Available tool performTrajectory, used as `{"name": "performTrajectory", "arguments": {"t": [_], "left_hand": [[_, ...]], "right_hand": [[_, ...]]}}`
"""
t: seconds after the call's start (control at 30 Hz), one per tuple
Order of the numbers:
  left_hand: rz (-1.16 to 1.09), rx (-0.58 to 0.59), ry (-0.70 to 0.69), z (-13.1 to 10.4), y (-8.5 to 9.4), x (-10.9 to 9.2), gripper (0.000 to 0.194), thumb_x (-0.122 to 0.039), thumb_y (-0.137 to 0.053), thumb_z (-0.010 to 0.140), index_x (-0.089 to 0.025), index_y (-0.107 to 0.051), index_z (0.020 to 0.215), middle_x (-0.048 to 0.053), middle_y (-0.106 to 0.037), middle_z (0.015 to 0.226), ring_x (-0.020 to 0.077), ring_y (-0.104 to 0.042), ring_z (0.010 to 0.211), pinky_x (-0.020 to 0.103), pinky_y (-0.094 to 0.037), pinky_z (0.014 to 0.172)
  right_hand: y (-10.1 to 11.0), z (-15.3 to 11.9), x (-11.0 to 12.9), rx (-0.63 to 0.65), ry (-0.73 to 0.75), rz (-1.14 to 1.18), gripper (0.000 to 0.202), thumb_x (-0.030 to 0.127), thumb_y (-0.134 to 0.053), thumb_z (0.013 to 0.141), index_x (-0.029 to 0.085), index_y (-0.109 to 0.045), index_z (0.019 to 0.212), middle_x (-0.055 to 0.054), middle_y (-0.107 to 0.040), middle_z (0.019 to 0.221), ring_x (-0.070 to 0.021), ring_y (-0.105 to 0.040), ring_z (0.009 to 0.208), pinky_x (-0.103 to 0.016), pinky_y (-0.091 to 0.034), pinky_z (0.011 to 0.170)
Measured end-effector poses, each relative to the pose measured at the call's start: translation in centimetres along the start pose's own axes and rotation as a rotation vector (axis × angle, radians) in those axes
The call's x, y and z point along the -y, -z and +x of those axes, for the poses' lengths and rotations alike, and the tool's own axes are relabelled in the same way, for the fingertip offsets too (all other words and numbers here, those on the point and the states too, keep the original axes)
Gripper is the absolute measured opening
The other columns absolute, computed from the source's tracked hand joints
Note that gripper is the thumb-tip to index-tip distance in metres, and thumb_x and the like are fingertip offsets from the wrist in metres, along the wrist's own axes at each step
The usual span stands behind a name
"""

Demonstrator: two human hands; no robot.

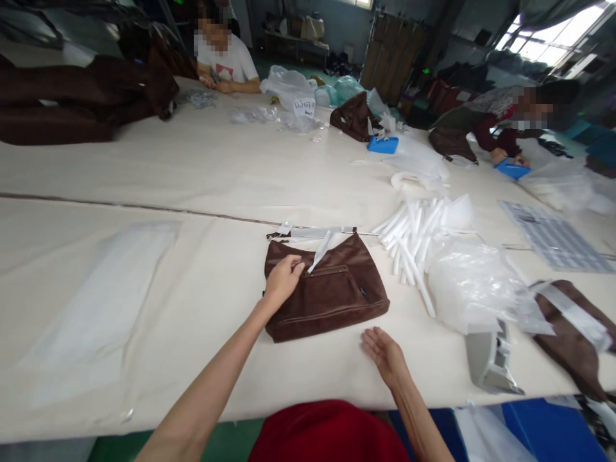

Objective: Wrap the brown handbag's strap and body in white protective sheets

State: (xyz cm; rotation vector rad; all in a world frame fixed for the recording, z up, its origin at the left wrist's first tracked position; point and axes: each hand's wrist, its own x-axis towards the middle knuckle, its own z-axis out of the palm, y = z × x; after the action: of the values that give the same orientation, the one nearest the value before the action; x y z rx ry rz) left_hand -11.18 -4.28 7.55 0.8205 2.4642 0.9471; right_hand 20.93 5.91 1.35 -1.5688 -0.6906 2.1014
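Head view: smooth brown shoulder bag (332, 295) lying on the cream-coloured table (216, 282)!
Left hand (283, 282) over its left side, fingers loosely bent, grip impossible to tell; right hand (386, 357) just off the lower edge, fingers stretched out; slender white tubes (416, 234) heaped rightward.

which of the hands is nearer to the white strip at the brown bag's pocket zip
Left. The left hand is over the brown bag, fingertips beside the lower end of the white strip; the right hand is off the bag, near its lower right corner.
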Motion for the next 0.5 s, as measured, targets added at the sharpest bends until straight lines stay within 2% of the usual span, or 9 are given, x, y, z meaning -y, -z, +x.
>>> {"name": "performTrajectory", "arguments": {"t": [0.07,0.13,0.23,0.33,0.4,0.5], "left_hand": [[0.084,0.097,-0.008,2.1,-2.0,-1.8,0.036,-0.032,-0.056,0.088,-0.018,-0.059,0.121,0.013,-0.067,0.125,0.0257,-0.062,0.117,0.038,-0.048,0.099],[0.133,0.143,0.007,3.8,-4.0,-3.0,0.045,-0.033,-0.064,0.083,-0.014,-0.057,0.123,0.019,-0.064,0.129,0.0324,-0.059,0.121,0.043,-0.048,0.098],[0.183,0.211,0.003,5.2,-6.0,-3.8,0.048,-0.026,-0.063,0.082,-0.014,-0.054,0.128,0.020,-0.063,0.129,0.0320,-0.058,0.122,0.042,-0.048,0.098],[0.180,0.309,-0.083,5.0,-6.7,-4.0,0.045,-0.019,-0.055,0.085,-0.020,-0.056,0.130,0.012,-0.065,0.129,0.0235,-0.059,0.121,0.033,-0.044,0.102],[0.175,0.375,-0.149,4.3,-6.7,-3.9,0.042,-0.020,-0.052,0.087,-0.023,-0.059,0.128,0.008,-0.063,0.134,0.0207,-0.056,0.126,0.030,-0.040,0.107],[0.177,0.429,-0.186,2.9,-6.5,-3.5,0.048,-0.035,-0.048,0.092,-0.025,-0.051,0.139,0.008,-0.048,0.151,0.0241,-0.040,0.141,0.038,-0.029,0.117]], "right_hand": [[-1.5,0.3,-1.1,0.024,0.002,0.031,0.034,0.040,-0.077,0.071,0.018,-0.064,0.094,-0.011,-0.073,0.103,-0.0242,-0.071,0.100,-0.040,-0.057,0.092],[-2.7,0.4,-2.0,0.045,-0.002,0.051,0.032,0.042,-0.074,0.075,0.019,-0.064,0.095,-0.011,-0.073,0.106,-0.0240,-0.070,0.105,-0.039,-0.057,0.092],[-3.5,0.3,-2.9,0.086,-0.020,0.094,0.030,0.040,-0.073,0.076,0.020,-0.065,0.097,-0.010,-0.073,0.108,-0.0236,-0.069,0.106,-0.038,-0.057,0.090],[-3.5,0.4,-3.0,0.124,-0.015,0.150,0.025,0.033,-0.074,0.074,0.021,-0.066,0.094,-0.008,-0.074,0.105,-0.0222,-0.069,0.104,-0.039,-0.056,0.091],[-3.5,0.6,-3.0,0.165,0.016,0.201,0.022,0.029,-0.075,0.072,0.022,-0.066,0.091,-0.005,-0.075,0.102,-0.0209,-0.068,0.104,-0.039,-0.055,0.092],[-3.8,1.0,-2.9,0.232,0.059,0.274,0.017,0.025,-0.074,0.068,0.024,-0.063,0.081,0.000,-0.075,0.095,-0.0193,-0.068,0.100,-0.042,-0.054,0.093]]}}
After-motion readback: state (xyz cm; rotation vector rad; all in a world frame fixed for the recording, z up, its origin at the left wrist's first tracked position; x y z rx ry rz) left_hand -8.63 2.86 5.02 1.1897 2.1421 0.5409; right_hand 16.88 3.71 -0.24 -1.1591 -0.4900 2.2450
